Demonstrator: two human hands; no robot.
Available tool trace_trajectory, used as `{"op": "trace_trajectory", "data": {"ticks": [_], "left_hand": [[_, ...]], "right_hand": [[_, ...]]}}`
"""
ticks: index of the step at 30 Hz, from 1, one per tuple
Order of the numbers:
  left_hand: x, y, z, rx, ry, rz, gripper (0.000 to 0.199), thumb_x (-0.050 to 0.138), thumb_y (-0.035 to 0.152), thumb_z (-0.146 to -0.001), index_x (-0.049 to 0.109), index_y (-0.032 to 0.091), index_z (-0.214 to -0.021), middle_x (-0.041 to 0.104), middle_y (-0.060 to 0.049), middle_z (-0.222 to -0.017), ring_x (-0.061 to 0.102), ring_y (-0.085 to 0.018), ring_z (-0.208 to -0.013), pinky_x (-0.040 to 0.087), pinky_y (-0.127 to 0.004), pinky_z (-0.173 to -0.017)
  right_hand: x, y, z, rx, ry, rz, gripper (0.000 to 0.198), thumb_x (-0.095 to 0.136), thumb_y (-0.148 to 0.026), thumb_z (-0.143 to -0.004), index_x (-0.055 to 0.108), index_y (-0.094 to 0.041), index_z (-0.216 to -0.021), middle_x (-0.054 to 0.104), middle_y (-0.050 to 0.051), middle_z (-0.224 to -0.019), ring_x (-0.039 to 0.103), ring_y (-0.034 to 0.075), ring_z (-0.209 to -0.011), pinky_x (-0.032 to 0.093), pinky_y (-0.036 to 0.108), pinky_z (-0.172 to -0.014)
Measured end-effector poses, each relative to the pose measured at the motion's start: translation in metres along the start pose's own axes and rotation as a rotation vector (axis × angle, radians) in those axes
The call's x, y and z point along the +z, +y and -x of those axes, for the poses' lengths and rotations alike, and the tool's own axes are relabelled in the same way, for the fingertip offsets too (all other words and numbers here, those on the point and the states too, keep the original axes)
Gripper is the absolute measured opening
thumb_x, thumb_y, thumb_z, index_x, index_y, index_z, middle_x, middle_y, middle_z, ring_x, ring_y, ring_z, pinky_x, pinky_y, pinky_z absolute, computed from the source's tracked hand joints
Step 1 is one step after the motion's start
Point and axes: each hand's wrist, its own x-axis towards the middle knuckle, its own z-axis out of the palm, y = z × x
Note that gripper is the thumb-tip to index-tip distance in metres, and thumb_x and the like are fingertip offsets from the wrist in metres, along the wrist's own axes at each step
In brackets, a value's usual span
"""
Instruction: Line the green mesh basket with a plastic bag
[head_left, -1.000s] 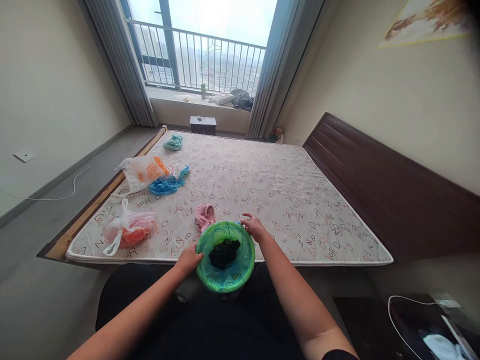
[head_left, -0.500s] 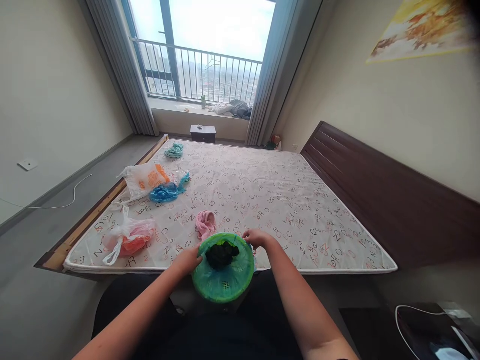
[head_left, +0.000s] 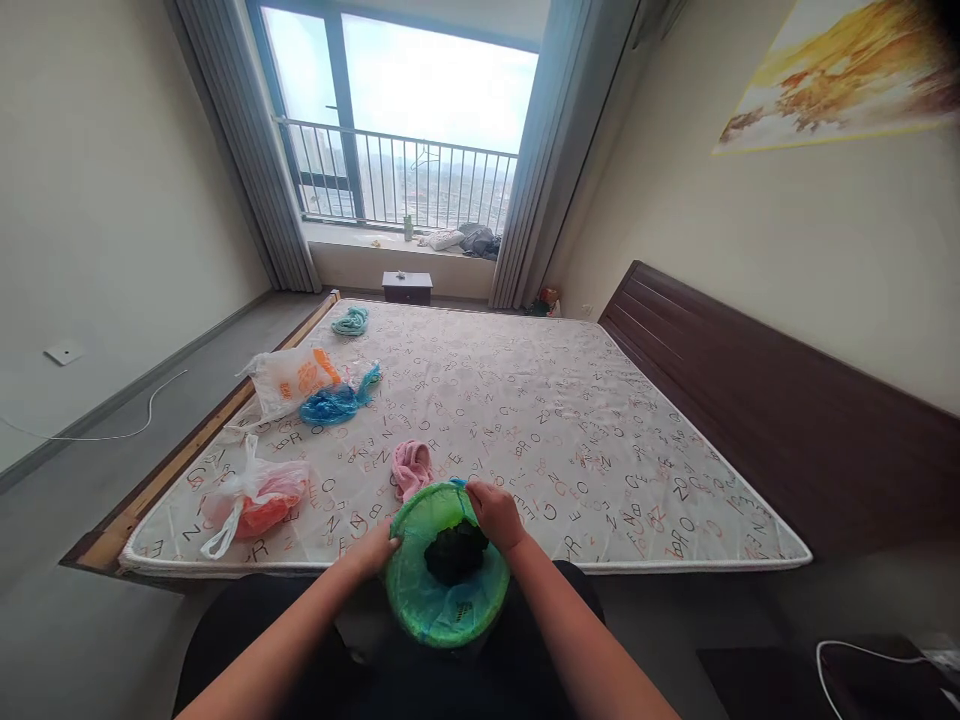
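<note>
A round green trash bin (head_left: 400, 590) sits between my legs at the near edge of the bed. A thin bluish plastic bag lines it and folds over the rim, and a dark crumpled mass lies inside (head_left: 455, 553). My left hand (head_left: 376, 550) is closed on the left side of the rim. At the far right of the rim, my right hand (head_left: 495, 514) pinches the rim and the bag edge; its fingertips are partly hidden. Just beyond the bin lies a pink cloth (head_left: 412, 469) on the mattress.
On the letter-printed mattress (head_left: 525, 400) lie a tied bag with red contents (head_left: 259, 497), a white-and-orange plastic bag (head_left: 292, 378), a blue plastic bag (head_left: 334, 402) and a teal bundle (head_left: 350, 321). A dark headboard (head_left: 735, 400) stands right; a small nightstand (head_left: 407, 287) stands beyond.
My right hand has shifted from the right side of the rim to its far edge. The bin has tilted slightly, and the view has tipped upward. My left hand keeps its place.
</note>
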Motion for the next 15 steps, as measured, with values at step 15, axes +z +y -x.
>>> {"op": "trace_trajectory", "data": {"ticks": [15], "left_hand": [[-0.012, 0.020, -0.021, -0.303, 0.696, 0.852, 0.044, 0.080, 0.025, -0.068, 0.060, 0.017, -0.106, 0.064, 0.001, -0.071, 0.061, -0.015, -0.058, 0.050, -0.026, -0.059]], "right_hand": [[0.021, 0.009, 0.063, 0.731, -0.222, -0.878, 0.056, 0.088, -0.045, -0.060, 0.063, -0.022, -0.105, 0.064, -0.004, -0.071, 0.061, 0.016, -0.061, 0.054, 0.029, -0.059]]}}
